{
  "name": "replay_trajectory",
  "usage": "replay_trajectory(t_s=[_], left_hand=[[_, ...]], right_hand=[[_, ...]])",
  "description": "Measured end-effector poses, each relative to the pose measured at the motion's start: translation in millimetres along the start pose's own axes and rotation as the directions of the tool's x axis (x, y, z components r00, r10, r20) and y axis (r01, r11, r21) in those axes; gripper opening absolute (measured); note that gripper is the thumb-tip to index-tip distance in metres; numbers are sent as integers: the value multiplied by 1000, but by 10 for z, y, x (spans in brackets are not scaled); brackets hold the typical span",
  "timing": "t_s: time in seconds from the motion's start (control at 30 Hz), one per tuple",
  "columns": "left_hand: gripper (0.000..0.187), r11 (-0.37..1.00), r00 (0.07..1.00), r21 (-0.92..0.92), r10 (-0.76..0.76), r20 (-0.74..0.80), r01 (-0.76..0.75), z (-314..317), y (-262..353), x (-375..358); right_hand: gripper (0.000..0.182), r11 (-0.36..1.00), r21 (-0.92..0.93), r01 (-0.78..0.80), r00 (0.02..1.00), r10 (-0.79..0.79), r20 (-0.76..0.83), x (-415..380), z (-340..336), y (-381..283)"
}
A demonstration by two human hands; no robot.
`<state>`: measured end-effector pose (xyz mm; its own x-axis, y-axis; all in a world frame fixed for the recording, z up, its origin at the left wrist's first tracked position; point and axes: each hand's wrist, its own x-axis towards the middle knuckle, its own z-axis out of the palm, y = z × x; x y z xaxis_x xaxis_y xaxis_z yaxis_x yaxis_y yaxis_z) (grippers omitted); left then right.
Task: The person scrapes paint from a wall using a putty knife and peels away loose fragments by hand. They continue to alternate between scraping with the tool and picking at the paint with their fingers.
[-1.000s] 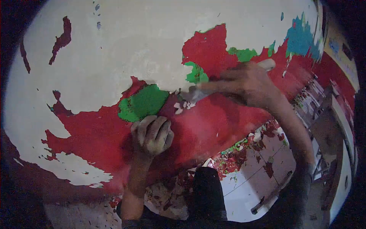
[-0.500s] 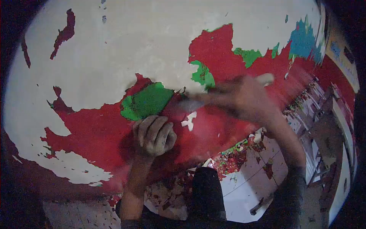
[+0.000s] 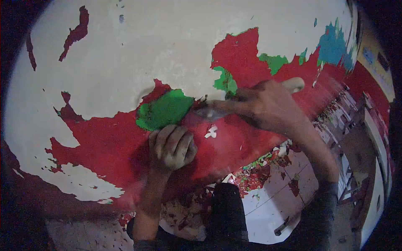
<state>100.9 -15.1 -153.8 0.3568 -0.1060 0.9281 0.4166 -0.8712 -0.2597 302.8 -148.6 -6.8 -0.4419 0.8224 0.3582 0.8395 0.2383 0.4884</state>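
Note:
My left hand (image 3: 172, 147) is closed at the lower edge of a green flap of peeled paint (image 3: 165, 111), its fingers curled and seeming to pinch it. The flap hangs off a wall whose cream paint (image 3: 167, 50) has come away in ragged patches, baring red (image 3: 109, 138). In my right hand (image 3: 264, 104) is a scraper (image 3: 298, 85); its pale handle end sticks out behind the hand. The index finger stretches along the tool toward the blade, which lies against the wall at the torn cream edge, right of the flap. The blade is partly hidden by fingers.
A white paint scrap (image 3: 211, 131) clings to the red below the blade. Red, green and white flakes (image 3: 253, 175) litter the tiled floor (image 3: 268, 213) along the wall's foot. My dark-clothed leg (image 3: 228, 209) is at the bottom. Blue paint (image 3: 333, 46) shows at upper right.
My right hand, blurred by motion before, is sharper now and a little further left on the wall relative to the flap. The view has shifted slightly. My left hand stays at the flap.

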Motion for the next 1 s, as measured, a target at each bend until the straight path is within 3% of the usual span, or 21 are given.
replay_trajectory(t_s=[0.03, 0.13, 0.23, 0.33, 0.43, 0.53, 0.57, 0.67, 0.77, 0.9, 1.0], left_hand=[[16, 1000, 1000, 11, 9, -7, -8, -2, 5, 1], [16, 1000, 1000, 7, 6, 4, -7, -11, -23, -6], [16, 1000, 1000, -1, 6, -7, -6, -2, 0, -23], [16, 1000, 1000, -17, 16, -19, -16, -5, -23, 14], [16, 1000, 1000, -15, 6, -2, -6, -17, -6, -15], [17, 1000, 1000, -12, 19, -1, -19, -11, -24, -1], [17, 1000, 1000, -14, 15, -2, -15, -15, -13, -9], [16, 1000, 999, -4, 19, -38, -19, 14, -17, -16], [15, 1000, 999, -15, 24, -22, -24, 7, -24, -16], [14, 1000, 999, -8, 26, -39, -26, 18, -18, 3], [14, 999, 999, 19, 33, -15, -33, -23, -11, 20]], right_hand=[[57, 996, -78, -49, 999, 47, -27, -20, -87, 44], [59, 976, 21, -217, 950, 216, -225, -33, -156, 242], [58, 1000, -7, 19, 999, -19, -48, 24, 15, -23], [59, 971, 12, -237, 945, 234, -227, -39, -260, 232], [62, 996, -87, -31, 984, 15, -178, 6, -117, 60], [53, 983, 44, -179, 941, 184, -285, 17, -260, 279], [64, 968, -13, -249, 926, 234, -297, 38, -367, 261], [63, 992, -115, -41, 979, 17, -204, 66, -193, 104], [61, 974, 40, -222, 916, 223, -334, -24, -253, 348], [59, 998, -50, -42, 985, 33, -171, -25, -56, 128], [58, 975, 142, -171, 903, 213, -374, -27, -57, 314]])
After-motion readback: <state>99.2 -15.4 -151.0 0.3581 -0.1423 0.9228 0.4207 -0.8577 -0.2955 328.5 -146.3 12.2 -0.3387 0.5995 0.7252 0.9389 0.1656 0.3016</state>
